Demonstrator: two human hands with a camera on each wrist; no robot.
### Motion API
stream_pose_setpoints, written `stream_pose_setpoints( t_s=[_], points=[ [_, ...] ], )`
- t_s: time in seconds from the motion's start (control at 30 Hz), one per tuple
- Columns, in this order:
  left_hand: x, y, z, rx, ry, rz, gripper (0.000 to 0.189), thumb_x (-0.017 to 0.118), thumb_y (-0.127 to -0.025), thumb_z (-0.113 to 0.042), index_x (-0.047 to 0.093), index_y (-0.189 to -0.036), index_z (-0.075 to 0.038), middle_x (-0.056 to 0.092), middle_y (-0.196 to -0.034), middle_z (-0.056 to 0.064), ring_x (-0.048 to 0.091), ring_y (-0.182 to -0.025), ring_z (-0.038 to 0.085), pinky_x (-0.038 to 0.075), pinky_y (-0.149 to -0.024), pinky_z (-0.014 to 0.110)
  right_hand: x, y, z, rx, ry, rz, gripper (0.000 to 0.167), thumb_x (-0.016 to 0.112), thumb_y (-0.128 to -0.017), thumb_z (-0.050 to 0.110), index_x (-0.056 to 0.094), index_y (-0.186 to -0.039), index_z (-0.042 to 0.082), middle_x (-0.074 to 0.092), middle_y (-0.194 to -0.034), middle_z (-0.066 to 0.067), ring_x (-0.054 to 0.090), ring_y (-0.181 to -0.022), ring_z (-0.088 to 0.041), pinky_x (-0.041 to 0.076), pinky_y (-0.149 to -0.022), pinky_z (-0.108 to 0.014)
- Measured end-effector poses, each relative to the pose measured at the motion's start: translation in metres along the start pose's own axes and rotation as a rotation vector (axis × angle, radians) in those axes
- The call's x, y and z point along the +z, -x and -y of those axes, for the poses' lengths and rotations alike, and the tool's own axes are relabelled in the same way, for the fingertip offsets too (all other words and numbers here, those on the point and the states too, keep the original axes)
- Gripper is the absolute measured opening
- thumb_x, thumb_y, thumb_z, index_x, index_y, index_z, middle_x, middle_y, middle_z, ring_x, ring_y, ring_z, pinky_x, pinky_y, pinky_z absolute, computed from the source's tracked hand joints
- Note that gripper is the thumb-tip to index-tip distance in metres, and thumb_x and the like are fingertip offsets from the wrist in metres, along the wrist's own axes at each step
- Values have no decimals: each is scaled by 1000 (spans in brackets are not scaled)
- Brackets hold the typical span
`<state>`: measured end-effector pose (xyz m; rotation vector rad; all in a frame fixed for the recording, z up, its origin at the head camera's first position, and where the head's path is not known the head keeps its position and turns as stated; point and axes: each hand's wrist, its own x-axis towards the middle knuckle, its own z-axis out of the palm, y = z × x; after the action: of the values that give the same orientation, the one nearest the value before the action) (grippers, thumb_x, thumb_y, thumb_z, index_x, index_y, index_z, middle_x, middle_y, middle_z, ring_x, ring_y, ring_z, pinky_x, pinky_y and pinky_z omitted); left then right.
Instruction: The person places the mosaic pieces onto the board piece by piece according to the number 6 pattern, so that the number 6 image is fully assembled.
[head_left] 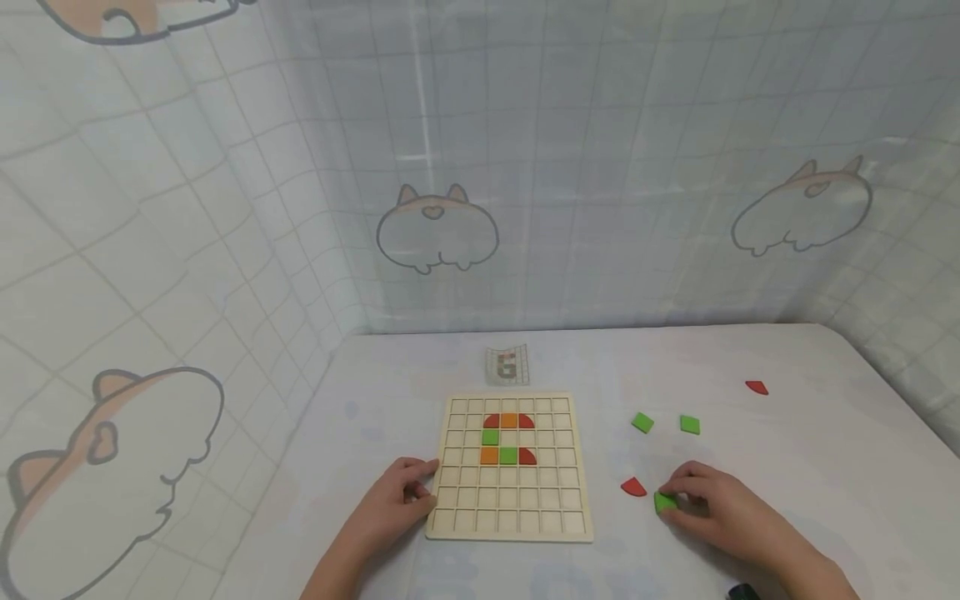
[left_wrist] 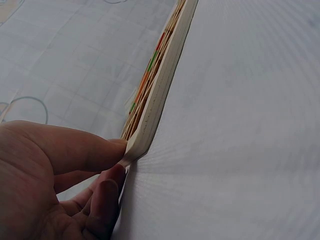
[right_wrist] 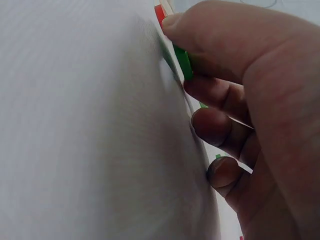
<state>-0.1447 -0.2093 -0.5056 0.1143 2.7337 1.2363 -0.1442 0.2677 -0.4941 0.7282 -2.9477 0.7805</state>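
Observation:
A pale wooden grid board (head_left: 509,500) lies on the table with red, orange and green tiles set in its upper middle squares. At its left edge rests my left hand (head_left: 393,504), thumb and forefinger touching the side a little apart; in the left wrist view the thumb (left_wrist: 85,150) meets the board's rim (left_wrist: 145,135) near a corner. My right hand (head_left: 716,508), right of the board, pinches a green square tile (head_left: 663,502) close over the table. The right wrist view shows this green tile (right_wrist: 183,62) between thumb and fingers. Just left of it lies a red quarter-round tile (head_left: 633,487).
Two loose green square tiles (head_left: 689,425) lie beyond my right hand, and another red quarter-round tile (head_left: 757,387) sits farther back right. Behind the board is a small pattern card (head_left: 507,365). A dark object (head_left: 742,592) shows at the bottom edge beneath my right forearm.

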Motion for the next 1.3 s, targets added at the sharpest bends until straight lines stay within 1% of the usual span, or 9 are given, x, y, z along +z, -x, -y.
stream_pose_setpoints(
  t_s=[0.1,0.23,0.33,0.57,0.63,0.83,0.97,1.07,1.3],
  points=[
    [0,0,0,-3,-1,0,53,77,-83,-11,62,-134,-7,53,-117,2,53,-87,15,44,-70,26,0,-1,1,5,6,5,15,79,-83,41,73,-96,35,55,-93,24,52,-82,1,51,-74,-25],
    [0,1,-1,-7,11,4,54,77,-83,-12,62,-134,-7,53,-118,2,53,-88,15,44,-69,26,0,-2,3,-56,9,-48,17,82,-81,31,73,-95,34,57,-93,24,53,-80,1,51,-71,-24],
    [0,1,-2,-5,18,11,54,77,-83,-12,61,-135,-7,53,-118,2,54,-88,15,44,-69,26,-2,-4,6,-77,18,-66,20,83,-80,27,74,-95,33,57,-94,24,53,-79,0,51,-69,-24],
    [0,1,0,12,34,18,54,76,-83,-12,61,-135,-6,52,-118,3,54,-87,16,44,-68,25,-9,-12,21,-20,28,-33,20,82,-81,30,73,-98,35,56,-93,24,55,-81,-1,52,-71,-25],
    [0,1,1,17,36,17,54,76,-83,-12,61,-135,-6,52,-118,3,54,-87,16,45,-68,25,-9,-15,24,-31,27,-40,19,82,-81,32,73,-98,35,56,-94,25,55,-82,-1,52,-72,-25],
    [0,1,3,29,28,17,54,76,-84,-12,61,-135,-5,52,-117,3,54,-87,15,44,-70,25,-4,-27,34,-108,14,-105,18,82,-81,31,73,-95,35,58,-95,25,57,-84,0,52,-74,-25],
    [0,2,3,29,29,17,54,76,-84,-13,61,-135,-6,52,-117,3,54,-88,15,44,-72,26,0,-37,42,-108,27,-91,16,81,-82,36,74,-96,34,57,-95,25,57,-84,-1,52,-74,-25],
    [0,2,3,29,29,15,54,76,-84,-13,61,-135,-6,52,-117,3,54,-88,15,44,-72,26,2,-44,48,-103,33,-77,16,81,-82,35,74,-96,33,57,-95,25,57,-84,-1,52,-73,-25],
    [0,1,2,27,14,8,54,77,-83,-12,61,-134,-5,53,-117,3,54,-87,15,44,-71,26,10,-57,59,-129,36,-47,19,82,-81,33,75,-98,29,58,-96,22,56,-84,-3,51,-69,-22]
  ],
)
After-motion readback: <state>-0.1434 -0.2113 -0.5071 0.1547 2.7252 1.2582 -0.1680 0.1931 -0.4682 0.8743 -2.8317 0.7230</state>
